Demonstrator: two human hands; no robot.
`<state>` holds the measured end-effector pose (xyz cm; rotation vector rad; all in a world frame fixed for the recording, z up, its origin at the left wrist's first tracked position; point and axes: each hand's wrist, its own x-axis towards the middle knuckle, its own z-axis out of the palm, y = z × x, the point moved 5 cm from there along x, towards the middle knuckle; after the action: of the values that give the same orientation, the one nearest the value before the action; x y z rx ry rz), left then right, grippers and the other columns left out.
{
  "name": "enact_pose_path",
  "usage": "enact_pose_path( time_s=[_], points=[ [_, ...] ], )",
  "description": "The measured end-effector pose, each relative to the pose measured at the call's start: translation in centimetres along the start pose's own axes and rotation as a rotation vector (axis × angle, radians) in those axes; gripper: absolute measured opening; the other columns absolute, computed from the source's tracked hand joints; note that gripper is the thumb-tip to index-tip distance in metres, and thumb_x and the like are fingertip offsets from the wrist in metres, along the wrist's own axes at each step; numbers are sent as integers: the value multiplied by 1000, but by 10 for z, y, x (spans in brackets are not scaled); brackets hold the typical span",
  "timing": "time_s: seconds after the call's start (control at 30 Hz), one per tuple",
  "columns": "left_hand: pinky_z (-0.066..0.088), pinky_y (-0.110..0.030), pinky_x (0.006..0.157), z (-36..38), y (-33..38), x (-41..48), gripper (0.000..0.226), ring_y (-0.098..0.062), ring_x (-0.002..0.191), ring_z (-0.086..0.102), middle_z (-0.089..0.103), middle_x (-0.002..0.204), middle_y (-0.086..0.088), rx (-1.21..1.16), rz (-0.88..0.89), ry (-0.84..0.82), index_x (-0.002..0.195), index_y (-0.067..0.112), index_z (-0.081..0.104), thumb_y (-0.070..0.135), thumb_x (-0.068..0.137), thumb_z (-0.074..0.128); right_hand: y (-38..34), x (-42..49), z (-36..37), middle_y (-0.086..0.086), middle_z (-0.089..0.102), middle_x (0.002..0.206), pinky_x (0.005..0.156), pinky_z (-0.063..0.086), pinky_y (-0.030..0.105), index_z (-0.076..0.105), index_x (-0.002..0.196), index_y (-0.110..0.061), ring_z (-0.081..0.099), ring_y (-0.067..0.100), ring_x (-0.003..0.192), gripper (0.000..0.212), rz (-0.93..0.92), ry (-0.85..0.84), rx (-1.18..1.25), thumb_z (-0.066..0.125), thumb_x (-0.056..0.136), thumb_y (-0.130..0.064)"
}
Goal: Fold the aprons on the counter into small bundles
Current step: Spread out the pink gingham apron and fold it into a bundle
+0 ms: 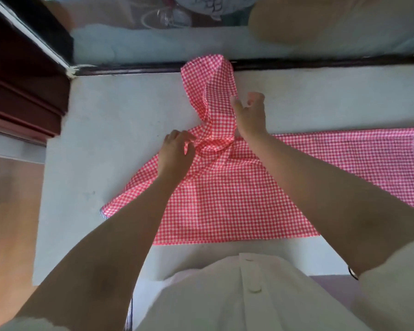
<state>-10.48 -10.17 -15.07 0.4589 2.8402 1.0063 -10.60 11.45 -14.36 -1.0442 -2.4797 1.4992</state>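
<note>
Here, checked apron (pixel 225 199) on counter (pixel 105 115), left hand (pixel 177 151) pinching its bunched middle, right hand (pixel 250 115) gripping raised fold, dark cabinet (pixel 22 91) beside

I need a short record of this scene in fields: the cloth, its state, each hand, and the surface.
cloth: apron, red-and-white checked
state: mostly spread flat; far part raised and bunched; not yet a bundle
left hand: pinches the bunched cloth
right hand: holds the raised part, thumb against it
surface: counter, pale
</note>
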Motion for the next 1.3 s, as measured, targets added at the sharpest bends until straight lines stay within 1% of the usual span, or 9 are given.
enact_pose_path(
  time_s=[0.27,0.4,0.53,0.7,0.8,0.9,1.0,1.17,1.3],
  points=[
    [54,-42,84,14,8,60,39,-22,88,68,73,93,-5,-408,-322,-75,100,9,70,33,93,39,-12,30,23,3,54,132,82,53,25,39,143,-9,58,20,111,50,265,-177,279,54,95,-8],
    [53,-41,90,31,6,67,73,-26,93,66,68,109,-11,-862,-838,-208,121,1,59,61,100,21,-20,21,17,2,66,108,84,54,33,56,128,-7,64,19,94,41,252,-365,395,40,92,1],
    [48,-46,97,34,25,60,71,-30,108,60,59,121,-11,-1113,-1084,-377,128,10,43,68,87,49,-14,-2,3,-2,70,76,70,49,29,65,98,-9,64,13,72,34,361,-581,464,34,92,4],
    [52,-36,76,36,38,48,29,-21,86,65,71,100,-11,-1160,-976,-383,103,1,65,23,85,71,11,-26,-20,11,71,106,89,53,39,65,112,-6,66,25,93,32,525,-552,590,38,102,-21],
    [54,-34,73,31,45,40,9,-18,77,59,62,81,-3,-1161,-926,-300,91,8,69,17,89,67,24,-31,-32,14,66,121,80,53,32,58,124,-3,65,22,98,36,478,-476,547,31,103,-16],
    [54,-49,90,26,48,24,15,-30,101,62,57,114,-11,-1213,-1009,-240,105,6,60,15,93,61,33,-45,-40,13,67,119,78,53,28,57,123,0,65,23,101,35,399,-478,454,32,101,-10],
    [60,-43,72,27,50,-3,55,-36,99,65,50,130,-15,-1184,-1161,-349,127,1,44,16,84,74,42,-60,-47,23,65,119,92,50,36,59,116,8,62,31,104,31,357,-482,410,36,95,1],
    [36,-19,39,29,66,-27,9,-9,49,52,65,61,0,-1153,-979,-482,90,6,62,13,94,59,57,-82,-62,14,67,117,98,51,38,59,120,0,62,31,111,33,297,-485,287,45,91,9],
    [27,-20,40,37,60,-40,33,-11,37,36,44,47,0,-748,-872,-523,70,10,49,31,90,64,83,-98,-78,30,60,120,102,49,45,56,113,13,58,41,115,31,296,-435,193,49,83,15]
  ],
)
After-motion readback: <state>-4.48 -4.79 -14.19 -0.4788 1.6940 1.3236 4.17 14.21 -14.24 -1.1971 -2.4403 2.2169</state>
